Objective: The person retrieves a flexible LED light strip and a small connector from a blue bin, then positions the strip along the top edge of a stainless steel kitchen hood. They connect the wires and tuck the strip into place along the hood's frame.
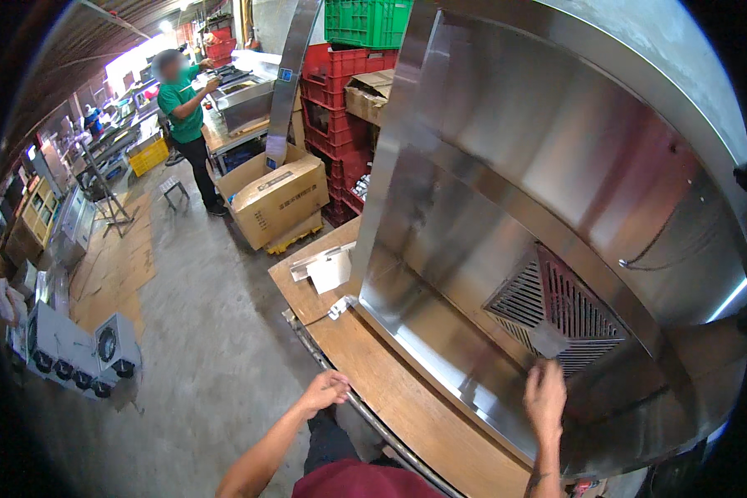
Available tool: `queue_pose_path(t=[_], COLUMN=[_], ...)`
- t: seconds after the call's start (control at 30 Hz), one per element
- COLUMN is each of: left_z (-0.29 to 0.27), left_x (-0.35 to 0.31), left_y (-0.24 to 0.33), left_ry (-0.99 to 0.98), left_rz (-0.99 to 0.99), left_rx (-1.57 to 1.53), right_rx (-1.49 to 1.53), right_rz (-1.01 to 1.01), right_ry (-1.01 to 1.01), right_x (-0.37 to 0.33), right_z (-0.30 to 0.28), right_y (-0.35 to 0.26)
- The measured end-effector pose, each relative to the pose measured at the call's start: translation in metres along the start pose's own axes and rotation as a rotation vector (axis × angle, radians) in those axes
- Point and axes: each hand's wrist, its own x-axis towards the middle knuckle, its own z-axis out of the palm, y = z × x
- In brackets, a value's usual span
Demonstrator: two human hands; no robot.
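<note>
The big stainless hood (506, 191) stands on the table (407, 407), rigid, heavy-looking, slick. Right hand (545, 397) pinches a small metal piece (549, 340) at its vent grille (560, 311); left hand (325, 388), loosely curled, rests on the table's edge.

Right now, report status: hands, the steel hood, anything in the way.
Left hand open, resting on workbench edge. Right hand up at the slotted grille inside the steel hood, grip unclear. Small white folded sheet on bench, clear of hands.
</note>
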Motion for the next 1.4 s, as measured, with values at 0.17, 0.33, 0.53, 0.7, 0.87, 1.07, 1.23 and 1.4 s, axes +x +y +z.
queue_pose_path(t=[0.17,0.33,0.53,0.7,0.87,1.07,1.23,1.4], left_z=[-0.110,-0.198,-0.236,-0.172,-0.126,-0.144,-0.160,-0.163], left_x=[0.086,0.200,0.254,0.217,0.240,0.268,0.266,0.253], left_y=[0.030,0.074,0.129,0.085,0.049,0.047,0.057,0.058], left_ry=[0.204,0.427,0.534,0.088,0.187,0.328,0.329,0.386], left_rz=[0.136,0.315,0.616,0.511,0.554,0.406,0.416,0.450], left_rx=[-0.113,0.075,0.434,0.935,1.108,1.090,1.130,1.280], right_rx=[0.007,0.195,0.274,0.267,0.180,0.133,0.158,0.235], right_rz=[0.250,0.393,0.383,0.511,0.611,0.730,0.724,0.654], right_ry=[-0.356,-0.652,-0.732,-0.786,-0.746,-0.715,-0.745,-0.746], right_x=[-0.087,-0.125,-0.094,-0.107,-0.176,-0.213,-0.245,-0.257], right_z=[0.107,0.205,0.272,0.285,0.294,0.283,0.290,0.278], right_y=[-0.085,-0.174,-0.266,-0.290,-0.277,-0.274,-0.268,-0.252])
